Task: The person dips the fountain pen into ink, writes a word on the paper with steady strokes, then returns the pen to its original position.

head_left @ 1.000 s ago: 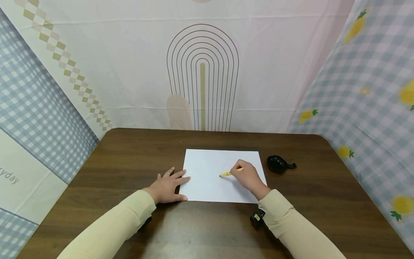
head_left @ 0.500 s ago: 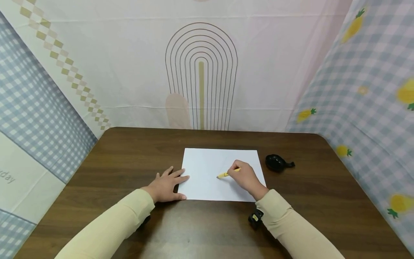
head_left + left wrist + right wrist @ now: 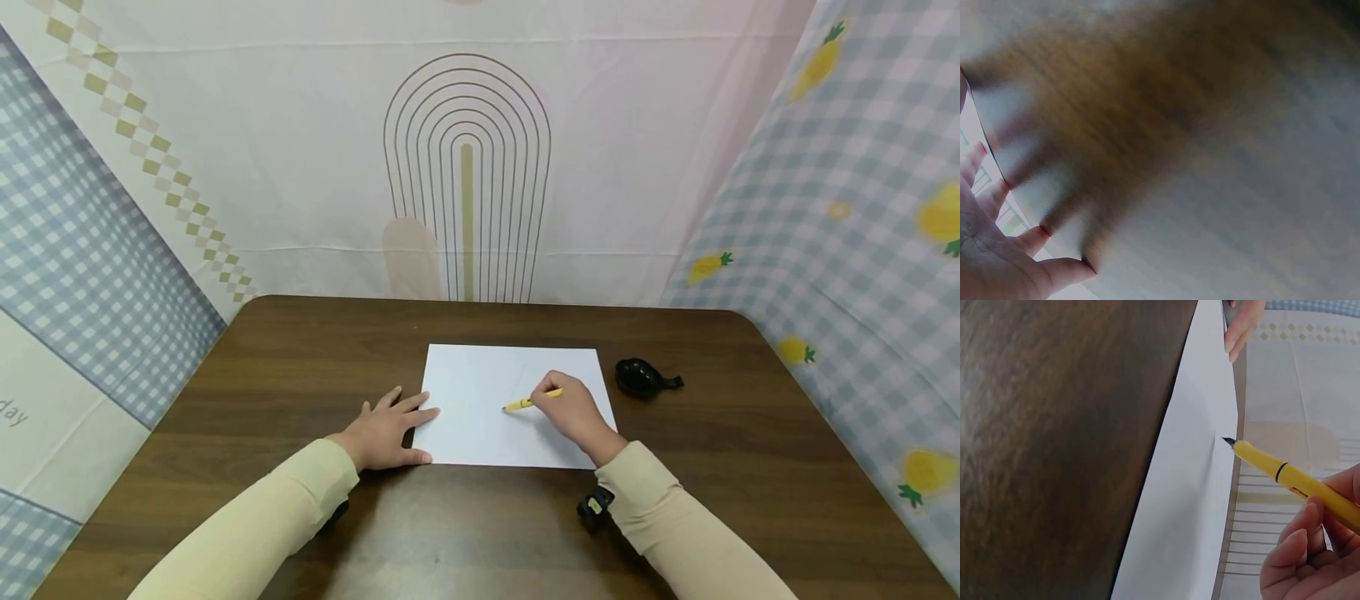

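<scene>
A white sheet of paper lies on the dark wooden table. My right hand grips a yellow fountain pen, its tip at the middle of the sheet. Up close in the right wrist view, the fountain pen has a black nib, and a faint thin line runs down the paper near it. My left hand rests with spread fingers over the sheet's left edge. In the left wrist view, the fingertips of my left hand touch the surface.
To the right of the paper sits a glossy black rounded object with a short tail. A patterned cloth hangs behind the table, and a checked cloth with pineapples hangs on the right.
The pen tip and my right hand have shifted slightly left over the paper since a second ago, then barely moved. My left hand stays in place; the head view has shifted slightly.
</scene>
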A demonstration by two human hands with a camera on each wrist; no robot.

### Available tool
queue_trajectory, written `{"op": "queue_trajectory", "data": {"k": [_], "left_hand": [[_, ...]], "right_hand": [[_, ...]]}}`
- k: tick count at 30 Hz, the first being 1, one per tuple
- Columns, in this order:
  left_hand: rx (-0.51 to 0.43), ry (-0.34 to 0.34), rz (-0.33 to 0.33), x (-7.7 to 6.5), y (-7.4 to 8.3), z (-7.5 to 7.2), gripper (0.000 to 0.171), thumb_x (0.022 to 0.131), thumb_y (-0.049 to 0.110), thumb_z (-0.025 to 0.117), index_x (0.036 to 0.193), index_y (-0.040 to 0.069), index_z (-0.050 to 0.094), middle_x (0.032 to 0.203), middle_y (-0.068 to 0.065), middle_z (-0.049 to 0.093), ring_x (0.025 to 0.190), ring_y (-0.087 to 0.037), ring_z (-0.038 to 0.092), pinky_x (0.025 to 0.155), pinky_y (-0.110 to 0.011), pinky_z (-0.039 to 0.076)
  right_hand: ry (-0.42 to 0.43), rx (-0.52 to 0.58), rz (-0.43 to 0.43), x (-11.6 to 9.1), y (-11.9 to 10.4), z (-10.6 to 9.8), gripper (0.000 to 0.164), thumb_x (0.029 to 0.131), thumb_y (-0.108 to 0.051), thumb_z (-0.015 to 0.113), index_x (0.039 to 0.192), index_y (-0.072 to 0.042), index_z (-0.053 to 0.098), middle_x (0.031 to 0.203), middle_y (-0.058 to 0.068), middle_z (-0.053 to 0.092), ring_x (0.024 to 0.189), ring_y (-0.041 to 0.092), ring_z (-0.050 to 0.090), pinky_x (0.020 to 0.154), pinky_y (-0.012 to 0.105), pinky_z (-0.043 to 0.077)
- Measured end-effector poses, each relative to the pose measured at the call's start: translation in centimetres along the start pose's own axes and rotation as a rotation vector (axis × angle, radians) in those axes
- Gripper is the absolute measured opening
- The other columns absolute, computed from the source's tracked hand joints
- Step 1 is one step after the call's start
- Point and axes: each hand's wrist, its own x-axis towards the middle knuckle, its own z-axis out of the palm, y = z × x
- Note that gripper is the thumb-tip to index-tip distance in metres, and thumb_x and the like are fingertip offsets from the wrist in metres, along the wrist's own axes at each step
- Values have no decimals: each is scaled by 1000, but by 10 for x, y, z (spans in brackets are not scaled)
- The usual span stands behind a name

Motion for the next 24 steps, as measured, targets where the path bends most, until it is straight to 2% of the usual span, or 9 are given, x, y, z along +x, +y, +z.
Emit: {"op": "queue_trajectory", "data": {"k": [6, 12, 24], "left_hand": [[-2, -2, -3, 0, 0, 0, 72, 85, 50, 68, 146, 22, 46, 157, -7, 29, 144, -45, 14, 99, -78, 17], [0, 1, -4, 0, 0, 0, 72, 85, 51, 69, 146, 21, 46, 157, -7, 30, 144, -46, 14, 98, -78, 17], [0, 0, -3, 1, 0, 0, 72, 85, 51, 69, 146, 21, 46, 157, -6, 30, 144, -46, 15, 98, -78, 18]], "right_hand": [[25, 5, 23, 6, 5, -4, 11, 88, -16, 58, 87, -7, 63, 95, 8, 62, 76, 20, 47, 61, 27, 39], [42, -9, 22, 10, 8, -7, 12, 89, -18, 59, 89, -7, 64, 94, 8, 61, 77, 21, 49, 62, 27, 39], [58, 13, 16, 16, 10, -13, 14, 90, -18, 60, 93, -6, 64, 102, 10, 63, 82, 22, 50, 66, 28, 41]]}}
